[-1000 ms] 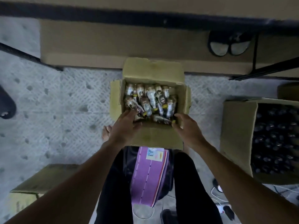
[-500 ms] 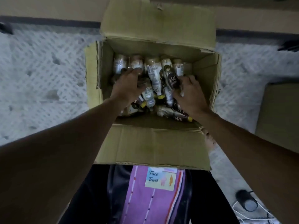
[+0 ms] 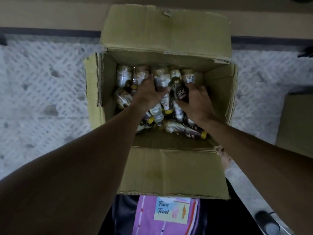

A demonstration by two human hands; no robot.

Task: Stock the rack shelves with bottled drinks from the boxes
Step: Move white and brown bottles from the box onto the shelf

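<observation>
Inside the box [image 3: 218,85], both hands [image 3: 194,102] grip bottles [image 3: 162,78].

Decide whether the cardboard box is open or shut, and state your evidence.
Open. The cardboard box has its flaps folded outward, bottles show inside, and both the left hand and right hand reach in.

Left hand [image 3: 149,92] covers the bottles [image 3: 159,114] beneath it; whether its fingers grip one cannot be told. Right hand [image 3: 196,102] hides most of the dark-labelled bottle [image 3: 180,94] under it. Label print is too blurred to read. Second box [image 3: 294,121] cut off at right edge. Towel [image 3: 162,217] cut off at bottom edge.
</observation>
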